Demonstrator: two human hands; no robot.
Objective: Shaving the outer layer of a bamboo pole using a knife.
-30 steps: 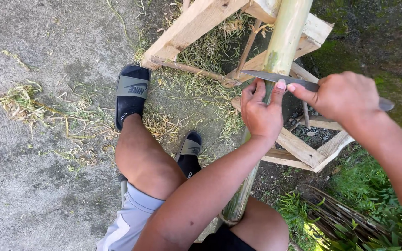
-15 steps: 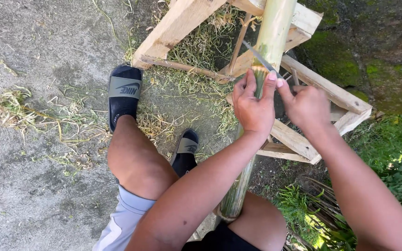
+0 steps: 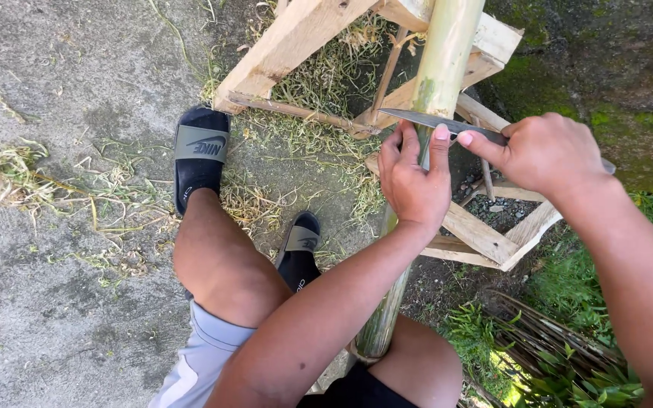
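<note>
A green bamboo pole (image 3: 447, 53) runs from between my knees up through a rough wooden frame (image 3: 296, 41). My left hand (image 3: 415, 185) is wrapped around the pole, and its fingertips rest against the back of a knife blade (image 3: 417, 119). The blade lies flat across the pole, pointing left. My right hand (image 3: 546, 155) is closed around the knife's handle just right of the pole, with the thumb stretched along the blade. The handle itself is mostly hidden in the fist.
My feet in dark slide sandals (image 3: 199, 151) stand on concrete strewn with bamboo shavings (image 3: 17, 174). Grass (image 3: 568, 287) and a bundle of thin dark strips (image 3: 546, 340) lie at the lower right. Mossy ground lies behind the frame.
Half a second ago the hands were close together with the blade tilted up. Now my right hand has moved right and the blade lies level across the pole.
</note>
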